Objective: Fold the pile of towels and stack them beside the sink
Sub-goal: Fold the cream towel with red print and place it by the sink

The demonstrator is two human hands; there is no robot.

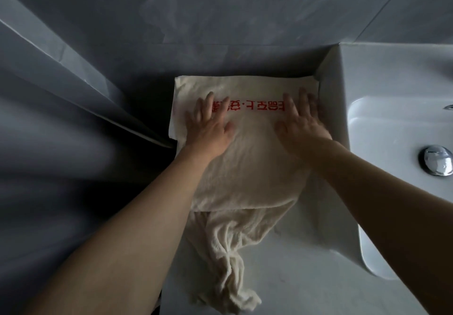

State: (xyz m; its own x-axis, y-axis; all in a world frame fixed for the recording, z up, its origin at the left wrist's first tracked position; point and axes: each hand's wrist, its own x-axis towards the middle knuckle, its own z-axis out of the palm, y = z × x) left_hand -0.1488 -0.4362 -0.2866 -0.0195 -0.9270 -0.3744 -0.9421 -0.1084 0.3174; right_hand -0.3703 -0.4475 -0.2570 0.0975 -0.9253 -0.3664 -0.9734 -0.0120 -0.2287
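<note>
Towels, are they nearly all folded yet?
Not yet. One towel, the one with red writing, already lies folded flat beside the sink. Right now the left hand and right hand press flat on it, smoothing it. A crumpled towel nearer the person is left to fold and stack.

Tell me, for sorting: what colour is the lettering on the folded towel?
Red lettering on the cream towel, head view.

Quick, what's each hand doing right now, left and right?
Left hand: open, pressing flat on the folded towel.
Right hand: open, pressing flat on the same towel.
</note>
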